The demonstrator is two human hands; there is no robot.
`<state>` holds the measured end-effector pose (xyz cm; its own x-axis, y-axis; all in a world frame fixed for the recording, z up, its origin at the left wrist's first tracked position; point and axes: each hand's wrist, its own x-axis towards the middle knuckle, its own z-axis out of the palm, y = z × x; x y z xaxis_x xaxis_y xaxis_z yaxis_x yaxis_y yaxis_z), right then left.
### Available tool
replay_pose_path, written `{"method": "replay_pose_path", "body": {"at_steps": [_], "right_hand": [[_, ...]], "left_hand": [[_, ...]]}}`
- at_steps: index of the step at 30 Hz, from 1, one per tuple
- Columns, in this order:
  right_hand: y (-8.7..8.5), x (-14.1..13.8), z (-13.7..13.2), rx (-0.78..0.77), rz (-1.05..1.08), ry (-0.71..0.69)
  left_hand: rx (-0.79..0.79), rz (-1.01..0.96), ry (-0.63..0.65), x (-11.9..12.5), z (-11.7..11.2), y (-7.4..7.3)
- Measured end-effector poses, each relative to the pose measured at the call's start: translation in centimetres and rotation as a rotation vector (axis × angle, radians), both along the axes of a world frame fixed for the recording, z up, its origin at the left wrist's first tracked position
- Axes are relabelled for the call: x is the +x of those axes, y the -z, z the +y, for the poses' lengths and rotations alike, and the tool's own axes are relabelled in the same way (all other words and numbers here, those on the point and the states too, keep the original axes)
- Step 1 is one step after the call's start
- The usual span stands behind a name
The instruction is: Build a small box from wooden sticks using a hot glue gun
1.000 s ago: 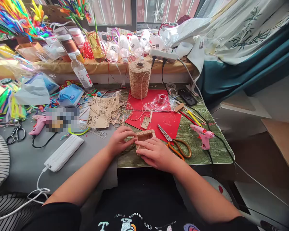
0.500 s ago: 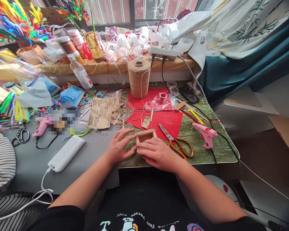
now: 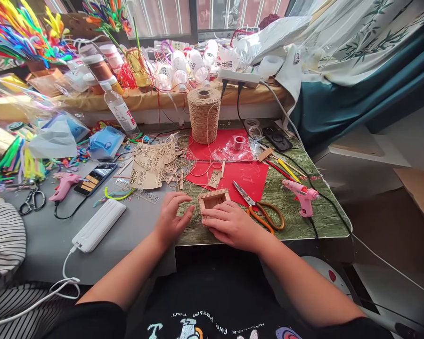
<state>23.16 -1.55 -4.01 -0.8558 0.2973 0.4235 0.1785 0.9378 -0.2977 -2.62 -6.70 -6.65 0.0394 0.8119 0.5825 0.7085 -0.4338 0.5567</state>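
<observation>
Small box of wood-like strips (image 3: 214, 194), seen on the near side of my landmark, the twine spool (image 3: 204, 120), almost in line below it. The right hand (image 3: 235, 225), nearer the wearer than the spool and right of it, lies half-curled over the box's near wall and has hold of it; I cannot tell where its thumb presses. The left hand (image 3: 171, 217), nearer than the spool and to its left, is spread with thumb and fingers well parted; it holds nothing and stands just beside the box, apart from it. I judge the box light and stiff, dry and rough enough not to slip, yet fragile at its joints, so a hard squeeze might rack the walls. I would take it low by two opposite outer walls, sparing the rim. Its open mouth points up and somewhat toward the wearer. The long axis, as far as the covering fingers let me judge, runs left to right, across the line from wearer to spool, the right end perhaps slightly farther off. Scissors (image 3: 251, 204) lie nearer than the spool and to its right, blades toward it, partly over a red sheet (image 3: 256, 176).
</observation>
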Motion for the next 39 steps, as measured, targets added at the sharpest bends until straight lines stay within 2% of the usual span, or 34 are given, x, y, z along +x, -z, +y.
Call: {"method": "replay_pose_path", "body": {"at_steps": [6,12,26,31,35,39], "right_hand": [[0.0,0.0,0.0,-0.009,0.001,-0.002],[0.2,0.0,0.0,-0.012,0.019,-0.004],[0.0,0.0,-0.1,-0.022,0.025,0.002],[0.4,0.1,0.0,-0.001,0.066,-0.008],[0.9,0.1,0.3,-0.045,0.133,-0.047],[1.2,0.1,0.4,-0.089,0.157,-0.06]], "left_hand": [[0.011,0.156,0.225,0.3,0.0,0.3],[-0.003,0.165,0.129,0.1,0.0,0.6],[-0.005,0.244,0.128,0.2,-0.3,0.3],[-0.067,0.174,0.167,0.2,-0.3,0.1],[-0.115,0.1,0.211,0.3,-0.4,0.1],[-0.197,-0.031,0.167,1.1,-0.7,0.5]]}}
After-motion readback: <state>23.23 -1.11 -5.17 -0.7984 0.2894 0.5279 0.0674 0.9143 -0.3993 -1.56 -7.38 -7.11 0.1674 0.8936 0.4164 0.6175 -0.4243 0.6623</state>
